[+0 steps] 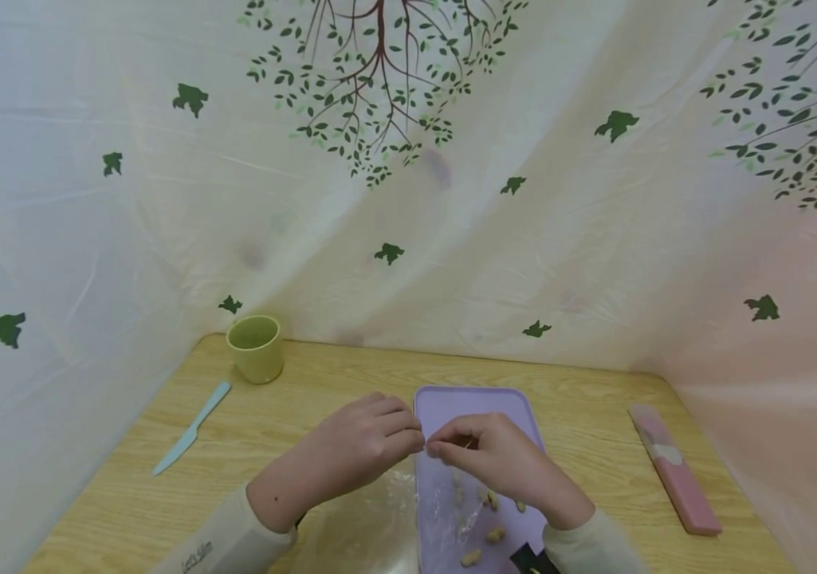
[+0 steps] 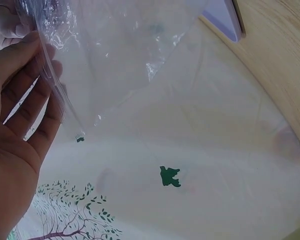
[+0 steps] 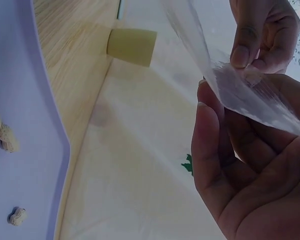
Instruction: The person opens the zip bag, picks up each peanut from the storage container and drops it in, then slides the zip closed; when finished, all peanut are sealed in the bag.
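A clear plastic zip bag (image 2: 125,55) hangs from both hands, seen most plainly in the wrist views. My left hand (image 1: 351,446) pinches its top edge between thumb and fingers. Close beside it, almost fingertip to fingertip, my right hand (image 1: 497,458) pinches the same edge with thumb and forefinger. In the right wrist view the bag's film (image 3: 250,97) runs between the fingers of both hands. Below the hands lies a purple tray (image 1: 473,399), with several peanuts (image 1: 472,557) scattered on it. The hanging film overlaps part of the tray in the head view.
A green cup (image 1: 259,355) stands at the table's back left corner, with a light blue knife (image 1: 196,426) lying in front of it. On the right lies a long pink case (image 1: 677,470). A printed curtain (image 1: 308,263) surrounds the wooden table (image 1: 351,367).
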`<state>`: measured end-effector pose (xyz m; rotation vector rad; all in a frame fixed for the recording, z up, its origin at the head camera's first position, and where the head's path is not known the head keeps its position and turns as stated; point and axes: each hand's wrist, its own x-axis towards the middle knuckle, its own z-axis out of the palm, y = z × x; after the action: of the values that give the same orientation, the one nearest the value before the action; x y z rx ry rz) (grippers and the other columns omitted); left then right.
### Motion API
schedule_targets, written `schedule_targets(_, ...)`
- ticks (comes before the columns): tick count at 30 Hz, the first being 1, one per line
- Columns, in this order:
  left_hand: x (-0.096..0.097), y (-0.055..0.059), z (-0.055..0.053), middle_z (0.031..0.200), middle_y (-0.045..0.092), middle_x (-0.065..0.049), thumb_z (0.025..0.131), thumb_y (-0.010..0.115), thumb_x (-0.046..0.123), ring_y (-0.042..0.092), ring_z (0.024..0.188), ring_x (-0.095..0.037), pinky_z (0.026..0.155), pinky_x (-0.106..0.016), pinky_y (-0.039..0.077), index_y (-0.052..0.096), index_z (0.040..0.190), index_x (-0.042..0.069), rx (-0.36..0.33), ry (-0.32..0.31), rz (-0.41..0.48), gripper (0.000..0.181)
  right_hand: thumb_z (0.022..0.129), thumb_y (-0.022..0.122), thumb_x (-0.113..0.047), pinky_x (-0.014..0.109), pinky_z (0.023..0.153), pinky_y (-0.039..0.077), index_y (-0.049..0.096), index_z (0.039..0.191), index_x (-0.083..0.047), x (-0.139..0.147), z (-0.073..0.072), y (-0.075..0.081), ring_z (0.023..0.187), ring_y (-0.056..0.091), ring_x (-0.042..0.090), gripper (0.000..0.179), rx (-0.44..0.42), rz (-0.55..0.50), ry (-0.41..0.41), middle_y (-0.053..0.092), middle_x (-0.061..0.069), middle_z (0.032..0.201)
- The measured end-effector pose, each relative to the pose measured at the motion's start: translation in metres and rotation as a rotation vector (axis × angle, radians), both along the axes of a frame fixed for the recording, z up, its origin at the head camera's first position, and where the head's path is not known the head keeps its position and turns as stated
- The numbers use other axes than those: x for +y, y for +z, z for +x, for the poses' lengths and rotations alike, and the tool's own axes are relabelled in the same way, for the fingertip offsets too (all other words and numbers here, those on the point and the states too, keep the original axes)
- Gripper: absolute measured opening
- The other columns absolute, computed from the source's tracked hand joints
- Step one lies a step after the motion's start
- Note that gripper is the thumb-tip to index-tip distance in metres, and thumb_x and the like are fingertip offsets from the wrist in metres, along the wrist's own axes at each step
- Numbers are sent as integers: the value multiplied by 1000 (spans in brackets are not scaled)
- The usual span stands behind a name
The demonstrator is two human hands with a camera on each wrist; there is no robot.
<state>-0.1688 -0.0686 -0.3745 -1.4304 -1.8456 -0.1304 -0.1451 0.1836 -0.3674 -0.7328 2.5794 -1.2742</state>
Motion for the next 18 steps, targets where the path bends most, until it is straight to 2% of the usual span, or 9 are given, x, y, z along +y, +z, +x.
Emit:
schedule_targets(10, 1, 0, 0, 103, 78, 12, 97, 77, 11, 71, 97, -6, 88, -23, 60, 78, 102, 19, 8, -26, 3, 9, 106, 68, -36, 21, 77, 58, 82, 107, -15, 1, 0, 1, 85, 72, 5, 25, -8, -16, 0, 81, 4, 98)
schedule_targets(14, 3, 1, 1, 104, 78, 11, 95, 80, 12, 72, 98, -6, 91, -25, 61, 79, 106, 18, 26, -22, -6, 13, 106, 68, -37, 22, 74, 57, 81, 104, -20, 0, 0, 2, 81, 71, 9, 23, -8, -7, -34, 79, 2, 95)
schedule_targets(18, 4, 1, 1, 105, 79, 11, 92, 84, 13, 73, 100, -7, 91, -25, 61, 80, 107, 18, 39, -22, -8, 16, 106, 67, -37, 22, 74, 57, 81, 104, -19, -1, -1, 3, 82, 73, 13, 23, -24, -22, -54, 80, 5, 97)
